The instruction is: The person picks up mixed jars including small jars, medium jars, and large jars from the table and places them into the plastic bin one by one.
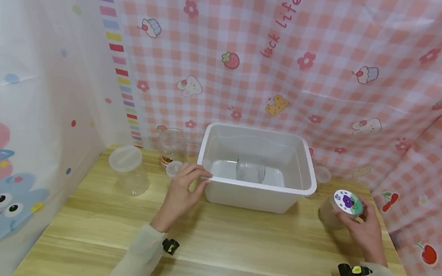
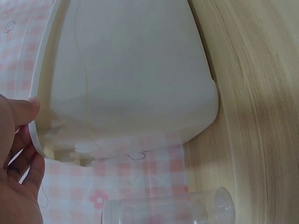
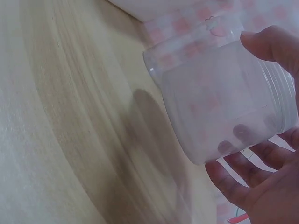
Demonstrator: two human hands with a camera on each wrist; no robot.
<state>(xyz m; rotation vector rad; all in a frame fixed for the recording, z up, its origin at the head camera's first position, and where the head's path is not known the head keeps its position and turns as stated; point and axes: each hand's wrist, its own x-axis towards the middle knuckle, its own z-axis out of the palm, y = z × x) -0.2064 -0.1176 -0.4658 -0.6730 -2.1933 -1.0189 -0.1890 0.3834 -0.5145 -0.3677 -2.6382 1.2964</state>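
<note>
My left hand (image 1: 185,192) pinches the front left corner of the white plastic bin's rim (image 1: 256,186), thumb on one side and fingers on the other, as the left wrist view shows. Inside the bin a clear jar (image 1: 250,171) lies on its side. At the right, my right hand (image 1: 368,232) grips a clear jar (image 1: 331,215) whose round lid (image 1: 348,202) bears a purple flower and green print. In the right wrist view, thumb and fingers wrap this jar (image 3: 219,102), and its shadow falls on the table.
Left of the bin stand a clear lidded jar (image 1: 129,173), another clear jar (image 1: 172,144) with a label, and a small lidded container (image 1: 174,168). One more clear container (image 1: 322,174) is partly hidden behind the bin's right side. Checked cloth (image 1: 250,83) hangs behind the wooden table (image 1: 234,246).
</note>
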